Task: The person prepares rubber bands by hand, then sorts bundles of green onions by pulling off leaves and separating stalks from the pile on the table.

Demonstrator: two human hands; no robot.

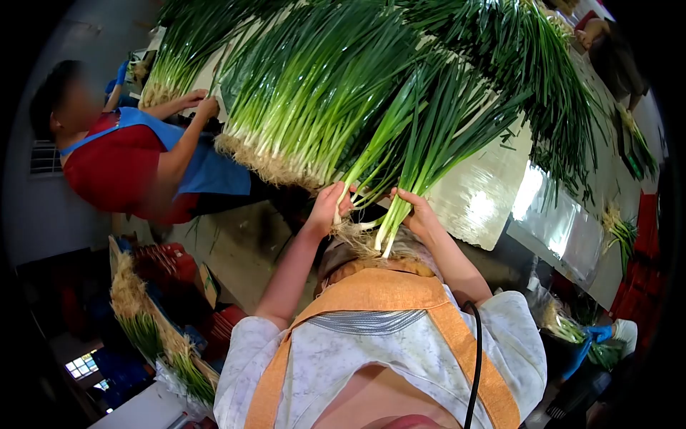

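My left hand [333, 206] is closed around the white stem end of one or a few scallions, near the edge of the big pile. In my right hand [417, 209] is a small bunch of scallions [414, 168], gripped low on the stems, with white ends and roots pointing toward me. Stringy roots [361, 236] hang between the two hands. Just beyond them a large pile of scallions [307, 93] lies with its roots facing my side and its green leaves pointing away.
A metal table [464, 193] carries the piles, with more leaves [557, 100] hanging at the right. At left stands a person in a red shirt and blue apron [207, 168]. A long crate of scallions [153, 322] sits lower left. Another person's blue glove [597, 336] shows lower right.
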